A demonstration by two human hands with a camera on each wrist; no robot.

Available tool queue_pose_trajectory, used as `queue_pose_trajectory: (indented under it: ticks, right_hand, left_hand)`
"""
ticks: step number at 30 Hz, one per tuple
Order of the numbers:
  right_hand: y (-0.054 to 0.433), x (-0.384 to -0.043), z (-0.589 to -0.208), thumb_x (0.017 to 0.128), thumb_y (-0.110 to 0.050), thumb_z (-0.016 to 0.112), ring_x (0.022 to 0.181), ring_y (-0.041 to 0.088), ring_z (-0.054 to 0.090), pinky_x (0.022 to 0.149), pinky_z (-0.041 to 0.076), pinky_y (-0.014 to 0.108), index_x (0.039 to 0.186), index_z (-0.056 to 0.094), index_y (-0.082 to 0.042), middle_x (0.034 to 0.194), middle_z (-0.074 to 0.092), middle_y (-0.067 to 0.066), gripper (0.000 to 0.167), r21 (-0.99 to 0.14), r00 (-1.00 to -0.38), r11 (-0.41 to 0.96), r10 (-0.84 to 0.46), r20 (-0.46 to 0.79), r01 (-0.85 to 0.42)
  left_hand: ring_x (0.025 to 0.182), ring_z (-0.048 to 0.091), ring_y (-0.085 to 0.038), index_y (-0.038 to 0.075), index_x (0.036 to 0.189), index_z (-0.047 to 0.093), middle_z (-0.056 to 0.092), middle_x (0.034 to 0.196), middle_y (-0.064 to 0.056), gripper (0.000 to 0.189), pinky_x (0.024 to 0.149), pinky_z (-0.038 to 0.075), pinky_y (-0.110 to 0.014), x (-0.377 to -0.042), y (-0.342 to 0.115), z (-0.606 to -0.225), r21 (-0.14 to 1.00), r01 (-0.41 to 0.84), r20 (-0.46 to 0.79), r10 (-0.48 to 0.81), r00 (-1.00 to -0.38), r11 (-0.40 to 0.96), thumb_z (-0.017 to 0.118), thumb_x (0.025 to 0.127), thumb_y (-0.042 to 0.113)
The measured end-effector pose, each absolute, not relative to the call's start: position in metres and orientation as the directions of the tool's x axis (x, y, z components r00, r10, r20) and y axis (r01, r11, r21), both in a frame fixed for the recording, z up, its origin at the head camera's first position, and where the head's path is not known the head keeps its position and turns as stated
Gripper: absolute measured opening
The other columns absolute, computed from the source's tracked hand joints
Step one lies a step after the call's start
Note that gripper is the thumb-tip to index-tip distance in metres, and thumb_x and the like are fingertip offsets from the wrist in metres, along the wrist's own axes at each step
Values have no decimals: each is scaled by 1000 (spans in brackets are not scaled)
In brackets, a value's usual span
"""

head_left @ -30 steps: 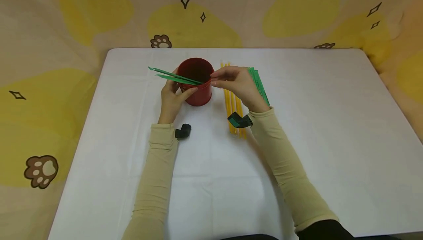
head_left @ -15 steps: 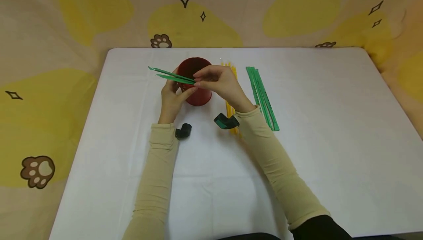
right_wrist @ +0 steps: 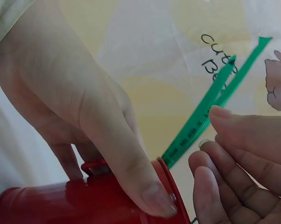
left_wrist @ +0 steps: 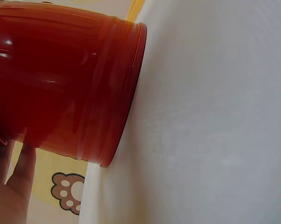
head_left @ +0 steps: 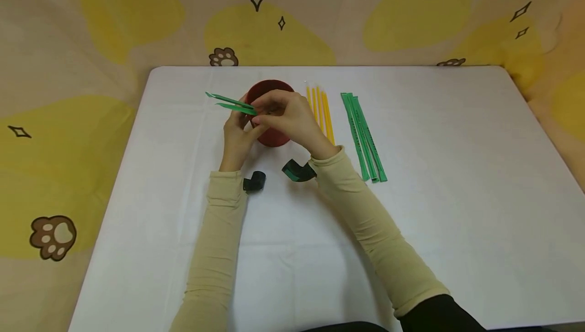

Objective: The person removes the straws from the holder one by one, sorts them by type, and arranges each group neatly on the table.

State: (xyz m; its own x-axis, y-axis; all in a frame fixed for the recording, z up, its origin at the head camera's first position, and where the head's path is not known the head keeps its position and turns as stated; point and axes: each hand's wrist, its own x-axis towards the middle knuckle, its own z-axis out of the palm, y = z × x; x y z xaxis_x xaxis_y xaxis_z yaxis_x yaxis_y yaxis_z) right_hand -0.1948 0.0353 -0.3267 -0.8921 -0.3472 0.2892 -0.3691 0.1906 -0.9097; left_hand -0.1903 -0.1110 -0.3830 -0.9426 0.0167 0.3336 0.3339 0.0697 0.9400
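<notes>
My left hand (head_left: 237, 141) grips the side of a small red metal bucket (head_left: 274, 136), thumb near the rim; in the left wrist view the bucket (left_wrist: 70, 84) fills the upper left. Two slim green wrapped straws (head_left: 233, 104) lean out over the bucket's left rim, and print shows on the green wrapper (right_wrist: 196, 119) in the right wrist view. Over the bucket's mouth, my right hand (head_left: 292, 121) has its thumb and forefinger apart, fingertips right beside the straws. In the right wrist view no finger of the right hand (right_wrist: 248, 168) is closed round them.
Several yellow straw-like sticks (head_left: 326, 119) lie on the white table (head_left: 457, 195) just right of the bucket. Further right lie several more green wrapped straws (head_left: 364, 139). A patterned yellow cloth (head_left: 292, 32) hangs behind the table.
My right hand has moved left from the bucket's right rim, across its mouth to the green straws, uncovering the ones on the table. The left hand and bucket have stayed put.
</notes>
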Motion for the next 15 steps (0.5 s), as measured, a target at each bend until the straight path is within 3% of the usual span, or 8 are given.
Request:
queue_pose_trajectory:
  ticks: [8, 15]
  right_hand:
    - [24, -193, -328, 76, -3, 78, 81, 12, 64, 74, 53, 21, 96, 69, 2, 90, 68, 8, 23, -863, -879, 261, -336, 340, -433]
    - [17, -195, -328, 77, -6, 78, 85, 12, 64, 76, 50, 17, 98, 69, 1, 93, 67, 8, 24, -814, -864, 328, -340, 371, -479]
  left_hand:
    - [123, 48, -25, 2, 141, 40, 51, 134, -18, 66, 105, 37, -28, -206, -116, -403, 969, 242, 241, 10, -970, 45, 68, 81, -3]
    - [120, 50, -23, 7, 141, 43, 55, 130, -14, 65, 105, 38, -28, -210, -118, -408, 965, 229, 231, 4, -973, 127, 69, 81, 0]
